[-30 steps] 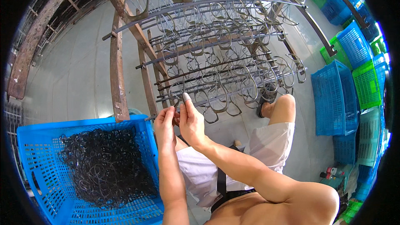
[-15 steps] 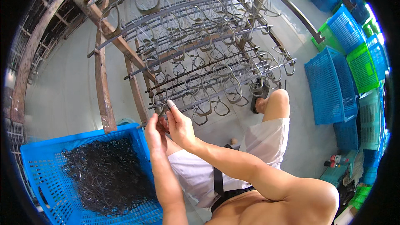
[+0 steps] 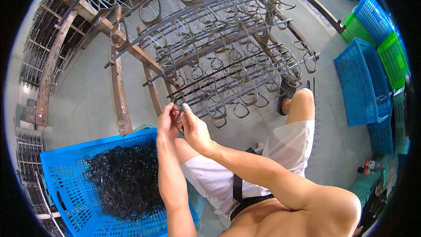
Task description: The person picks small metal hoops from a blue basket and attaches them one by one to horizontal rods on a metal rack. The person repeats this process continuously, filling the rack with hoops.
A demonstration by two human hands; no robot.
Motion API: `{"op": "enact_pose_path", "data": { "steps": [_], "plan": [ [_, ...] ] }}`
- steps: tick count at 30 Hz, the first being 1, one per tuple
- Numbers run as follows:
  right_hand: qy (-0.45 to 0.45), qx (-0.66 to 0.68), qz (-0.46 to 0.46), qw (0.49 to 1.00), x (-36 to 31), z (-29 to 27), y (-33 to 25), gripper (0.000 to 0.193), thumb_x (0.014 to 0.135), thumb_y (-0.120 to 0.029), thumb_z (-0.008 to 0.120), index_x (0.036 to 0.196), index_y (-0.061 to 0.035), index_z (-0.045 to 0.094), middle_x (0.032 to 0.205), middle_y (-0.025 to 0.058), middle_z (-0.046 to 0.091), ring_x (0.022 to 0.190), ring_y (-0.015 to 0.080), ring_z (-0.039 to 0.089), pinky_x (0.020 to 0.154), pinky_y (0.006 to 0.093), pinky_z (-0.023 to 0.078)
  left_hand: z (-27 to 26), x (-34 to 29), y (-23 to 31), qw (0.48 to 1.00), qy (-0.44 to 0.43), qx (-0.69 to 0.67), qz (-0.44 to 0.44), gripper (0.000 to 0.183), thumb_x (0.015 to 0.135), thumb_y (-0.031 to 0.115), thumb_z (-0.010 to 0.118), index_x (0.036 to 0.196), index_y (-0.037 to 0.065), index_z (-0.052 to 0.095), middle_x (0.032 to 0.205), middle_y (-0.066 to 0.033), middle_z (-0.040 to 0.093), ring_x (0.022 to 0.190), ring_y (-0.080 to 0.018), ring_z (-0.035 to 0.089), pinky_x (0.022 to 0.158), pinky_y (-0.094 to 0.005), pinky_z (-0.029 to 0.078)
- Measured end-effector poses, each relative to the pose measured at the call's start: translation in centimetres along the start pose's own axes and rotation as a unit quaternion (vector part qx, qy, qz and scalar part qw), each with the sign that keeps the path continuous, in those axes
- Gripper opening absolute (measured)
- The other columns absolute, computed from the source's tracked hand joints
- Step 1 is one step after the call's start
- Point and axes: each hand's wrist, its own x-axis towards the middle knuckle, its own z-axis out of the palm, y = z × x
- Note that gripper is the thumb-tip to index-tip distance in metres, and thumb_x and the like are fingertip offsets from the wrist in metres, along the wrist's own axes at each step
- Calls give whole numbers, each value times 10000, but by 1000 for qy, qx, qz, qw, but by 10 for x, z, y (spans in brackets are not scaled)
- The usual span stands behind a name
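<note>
My left hand point(image 3: 166, 125) and my right hand point(image 3: 195, 131) meet at the near left end of a low rod on a rack. Between them is an eyeglass frame point(image 3: 180, 129), mostly hidden by my fingers. Both hands are closed on it, fingertips together. A pale cover sits on one fingertip of the right hand. Just beyond, several grey eyeglass frames point(image 3: 215, 116) hang in rows from the rack's metal rods point(image 3: 197, 113). Below my left forearm stands a blue plastic basket point(image 3: 61, 160) holding a tangled heap of black frame-like pieces point(image 3: 127, 184).
Rusty brown rack posts point(image 3: 117, 92) rise close to my left hand. A metal rod point(image 3: 184, 13) crosses above. Stacked blue crates point(image 3: 362, 83) and green crates point(image 3: 392, 61) line the right side. More loaded racks point(image 3: 37, 57) stand at the far left.
The view has shifted, so the rack and crates sit further right. My hands have risen slightly towards the rod end, and the left fingers have curled in around the frame.
</note>
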Motion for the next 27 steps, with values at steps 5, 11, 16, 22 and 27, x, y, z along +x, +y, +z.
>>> {"op": "enact_pose_path", "data": {
  "steps": [5,11,16,22,27],
  "plan": [
    [-17,1,53,998,1,-4,-6,332,911,-83,487,1211,59,468,997,276,587,888,375,610,736,346,493,-6,11,-12,996,-30,-81,32,211,890,226,546,717,106,555,647,6,587,586,-111,570,570,-246,483],
    [-5,-14,27,1000,-3,-2,-6,351,913,-82,484,1239,45,450,965,263,592,848,358,618,714,336,492,-2,20,-16,992,-13,-124,33,212,888,261,562,753,99,549,617,9,555,538,-104,521,500,-228,423],
    [-25,-10,59,998,2,-4,-10,359,911,-65,477,1252,41,441,916,249,594,770,333,616,685,319,490,-4,12,-12,993,-54,-106,4,213,879,281,572,759,105,558,614,19,545,530,-97,501,458,-223,390],
    [-15,-1,79,997,1,-14,-12,374,906,-75,485,1265,22,441,830,220,596,685,286,588,644,315,478,11,0,-3,1000,16,-19,5,220,876,304,574,771,110,573,612,31,548,539,-102,513,491,-244,409],
    [-22,-25,83,996,-1,-9,-9,372,910,-96,483,1260,24,441,868,240,596,729,332,608,649,346,486,-3,-13,-23,995,13,-50,80,201,883,271,557,852,76,597,745,-12,604,654,-121,565,564,-254,432]
  ]
}}
